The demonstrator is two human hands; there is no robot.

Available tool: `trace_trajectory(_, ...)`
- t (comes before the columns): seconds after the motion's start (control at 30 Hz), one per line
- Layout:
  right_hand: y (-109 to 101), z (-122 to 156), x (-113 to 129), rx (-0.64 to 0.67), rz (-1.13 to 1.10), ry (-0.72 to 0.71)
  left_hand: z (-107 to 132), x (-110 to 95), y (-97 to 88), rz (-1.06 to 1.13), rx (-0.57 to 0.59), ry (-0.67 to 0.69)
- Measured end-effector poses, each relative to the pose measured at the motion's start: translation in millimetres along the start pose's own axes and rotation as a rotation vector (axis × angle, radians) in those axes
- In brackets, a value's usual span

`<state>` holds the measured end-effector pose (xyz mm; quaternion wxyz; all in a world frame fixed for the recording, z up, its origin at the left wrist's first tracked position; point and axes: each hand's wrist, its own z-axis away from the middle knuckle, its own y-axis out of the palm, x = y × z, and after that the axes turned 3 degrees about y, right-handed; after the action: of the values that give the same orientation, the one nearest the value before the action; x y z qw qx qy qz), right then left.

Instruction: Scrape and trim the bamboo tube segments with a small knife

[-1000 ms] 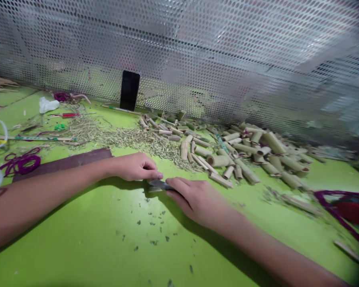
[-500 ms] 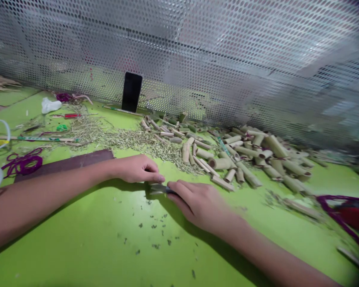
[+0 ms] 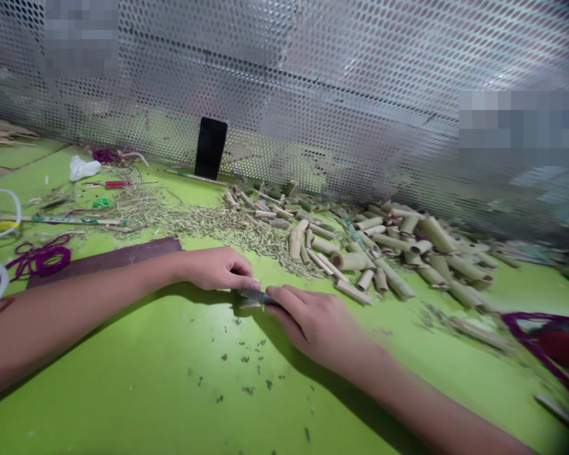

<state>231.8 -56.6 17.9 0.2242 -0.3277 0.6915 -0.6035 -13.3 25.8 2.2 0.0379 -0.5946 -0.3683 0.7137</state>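
My left hand [image 3: 215,268] rests on the green table [image 3: 137,373], fingers curled, their tips pinching something small that I cannot make out. My right hand [image 3: 315,322] lies just right of it, closed round a knife whose grey blade [image 3: 255,296] points left and meets the left fingertips. Small dark chips lie scattered on the table below the two hands. Behind them spreads a band of fine shavings [image 3: 218,222], and to the right a heap of short cut bamboo tubes [image 3: 384,243].
A perforated metal screen [image 3: 313,95] walls off the far side, with a black phone [image 3: 211,148] leaning on it. A brown strip [image 3: 109,256], purple cord [image 3: 40,259], white cable [image 3: 0,215] and red-handled tool [image 3: 111,184] lie at the left. More purple cord [image 3: 545,325] lies at the right.
Both hands stay together in nearly the same spot. The blade has shifted slightly against the left fingertips. The view has drifted a little.
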Motion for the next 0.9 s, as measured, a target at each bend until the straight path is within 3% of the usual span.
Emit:
trace_trajectory(0.27,-6,2,-1,0.119,-0.09,0.051,1,1,-0.3,-0.004,0.009,0.014)
trace_trajectory(0.4,-4,8,-1,0.152,-0.08,-0.037,3,2,0.4,0.026,-0.011,0.025)
trace_trajectory(0.5,-3,10,-3,0.094,-0.068,-0.102,3,2,0.6,0.018,-0.018,0.021)
trace_trajectory(0.63,-1,7,-6,-0.043,-0.01,-0.055,2,1,1.4,0.02,-0.029,0.021)
trace_trajectory(0.9,3,0,0,-0.043,0.022,-0.016,1,-1,6.3,0.001,-0.083,-0.007)
